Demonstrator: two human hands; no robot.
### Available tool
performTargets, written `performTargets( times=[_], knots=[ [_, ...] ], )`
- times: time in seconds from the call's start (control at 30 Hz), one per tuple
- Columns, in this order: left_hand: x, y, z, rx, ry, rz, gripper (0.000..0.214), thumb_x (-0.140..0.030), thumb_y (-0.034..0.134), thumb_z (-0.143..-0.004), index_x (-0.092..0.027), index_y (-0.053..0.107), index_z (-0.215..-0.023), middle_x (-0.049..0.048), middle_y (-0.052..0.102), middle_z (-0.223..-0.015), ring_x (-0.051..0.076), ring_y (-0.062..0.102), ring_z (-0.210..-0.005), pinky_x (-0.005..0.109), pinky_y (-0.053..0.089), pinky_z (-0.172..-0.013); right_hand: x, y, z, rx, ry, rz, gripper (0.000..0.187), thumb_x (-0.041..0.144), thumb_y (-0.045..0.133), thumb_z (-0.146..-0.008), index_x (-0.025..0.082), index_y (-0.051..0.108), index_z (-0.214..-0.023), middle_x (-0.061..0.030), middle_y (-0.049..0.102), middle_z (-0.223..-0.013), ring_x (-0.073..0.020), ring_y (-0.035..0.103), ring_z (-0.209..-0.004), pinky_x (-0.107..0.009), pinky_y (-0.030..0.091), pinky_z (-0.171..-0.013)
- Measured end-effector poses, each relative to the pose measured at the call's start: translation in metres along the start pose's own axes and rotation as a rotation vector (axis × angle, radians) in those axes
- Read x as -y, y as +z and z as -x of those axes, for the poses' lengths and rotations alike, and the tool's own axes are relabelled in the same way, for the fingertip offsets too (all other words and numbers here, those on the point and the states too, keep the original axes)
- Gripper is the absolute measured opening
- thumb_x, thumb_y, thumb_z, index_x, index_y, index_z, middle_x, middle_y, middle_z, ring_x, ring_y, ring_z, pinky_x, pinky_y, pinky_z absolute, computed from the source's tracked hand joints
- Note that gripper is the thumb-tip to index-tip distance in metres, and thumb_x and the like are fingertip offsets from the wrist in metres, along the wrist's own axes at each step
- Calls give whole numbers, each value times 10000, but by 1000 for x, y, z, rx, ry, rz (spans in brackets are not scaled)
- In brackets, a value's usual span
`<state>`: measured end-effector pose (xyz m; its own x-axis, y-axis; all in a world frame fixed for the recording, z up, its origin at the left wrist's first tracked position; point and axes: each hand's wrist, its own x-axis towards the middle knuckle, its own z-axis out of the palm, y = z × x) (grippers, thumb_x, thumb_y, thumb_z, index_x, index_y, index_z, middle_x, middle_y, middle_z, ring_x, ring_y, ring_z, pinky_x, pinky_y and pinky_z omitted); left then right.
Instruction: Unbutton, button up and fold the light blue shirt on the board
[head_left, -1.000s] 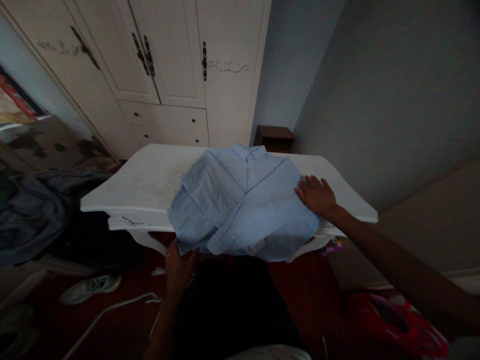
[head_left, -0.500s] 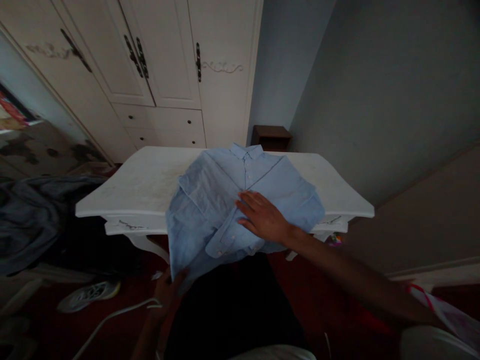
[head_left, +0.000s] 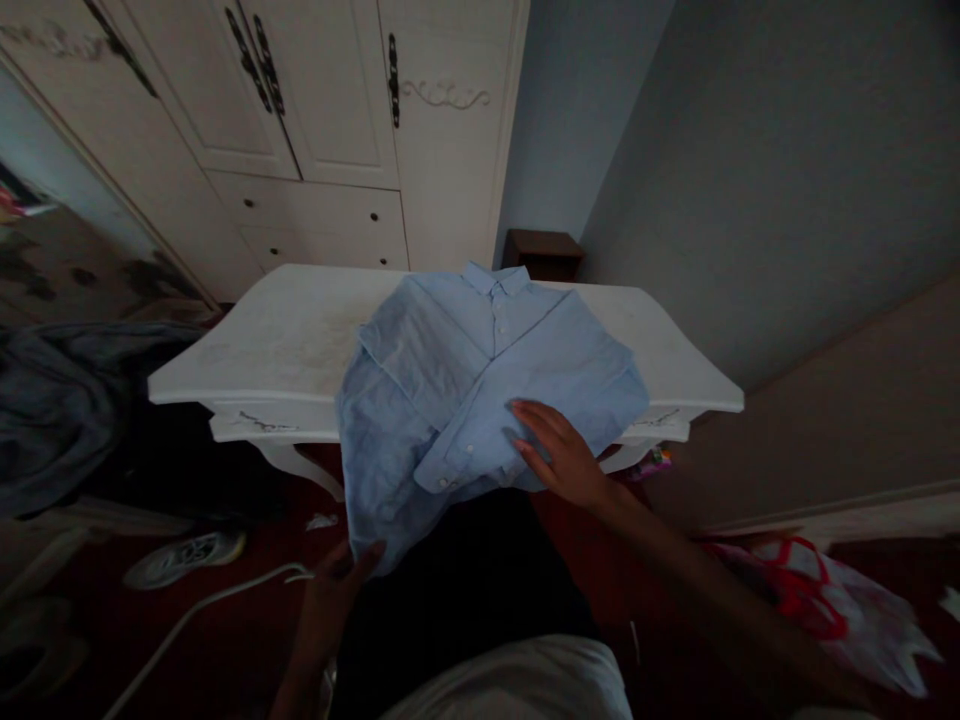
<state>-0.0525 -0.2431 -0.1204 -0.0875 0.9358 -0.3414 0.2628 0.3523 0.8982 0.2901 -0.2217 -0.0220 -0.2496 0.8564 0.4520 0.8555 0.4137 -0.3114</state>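
A light blue button-up shirt (head_left: 420, 370) lies front up on a white table (head_left: 292, 330), its collar toward the far edge. One sleeve is folded diagonally across the front, its cuff near the front edge; the other hangs off the table at the left. My left hand (head_left: 341, 580) pinches the end of that hanging sleeve between thumb and fingers. Over the right part of the shirt is my right hand (head_left: 562, 460), fingers spread and slightly bent. Whether its fingertips touch the cloth is hard to tell.
Behind the table stands a white wardrobe (head_left: 330, 130), with a small brown cabinet (head_left: 544, 248) beside it. Dark clothes (head_left: 67, 410) are piled at left. On the red floor are a shoe (head_left: 184, 560), a white cable (head_left: 202, 610) and a plastic bag (head_left: 862, 610).
My right hand has shifted right and toward me, off the middle of the shirt. My left hand keeps hold of the hanging sleeve and sits slightly farther right. The view has tilted down.
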Motion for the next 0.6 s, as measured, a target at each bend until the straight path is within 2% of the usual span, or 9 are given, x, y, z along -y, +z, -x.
performTargets(
  times=[0.1,0.13,0.3,0.4,0.5,0.6],
  knots=[
    [-3,2,4,128,7,-14,489,-602,729,-602,-188,741,-861,59,760,-869,302,702,-858,381,562,-776,5,4,34,-10,67,-74,429,348,416,-973,225,486,-1378,-110,589,-1319,-231,523,-1250,-468,445,-1051],
    [-4,3,6,136,17,-27,498,-604,728,-601,-182,741,-865,65,761,-880,308,698,-879,386,558,-789,8,8,44,-10,100,-102,423,348,418,-970,232,493,-1371,-109,603,-1298,-233,540,-1229,-466,458,-1036],
    [-9,11,20,94,49,-77,500,-567,700,-658,-166,734,-953,68,756,-935,294,688,-921,404,527,-869,30,31,75,-15,238,-330,392,338,445,-956,242,517,-1329,-94,663,-1196,-222,616,-1116,-432,494,-985],
    [-18,20,31,56,61,-17,476,-531,708,-672,-151,718,-958,67,747,-912,261,688,-875,372,544,-813,48,43,80,35,285,-497,376,347,462,-947,226,552,-1291,-87,700,-1117,-207,664,-1012,-394,519,-935],
    [-31,31,40,92,58,182,411,-484,745,-656,-142,690,-877,47,722,-833,199,671,-767,324,558,-727,69,51,83,105,336,-631,336,374,479,-937,218,626,-1196,-78,724,-1040,-205,681,-952,-378,531,-885],
    [-47,38,46,78,67,314,356,-439,803,-596,-145,615,-667,-9,640,-660,125,602,-628,266,550,-646,89,60,87,236,364,-746,316,388,501,-924,215,669,-1129,-76,728,-1006,-195,683,-892,-343,534,-804]
  ],
)
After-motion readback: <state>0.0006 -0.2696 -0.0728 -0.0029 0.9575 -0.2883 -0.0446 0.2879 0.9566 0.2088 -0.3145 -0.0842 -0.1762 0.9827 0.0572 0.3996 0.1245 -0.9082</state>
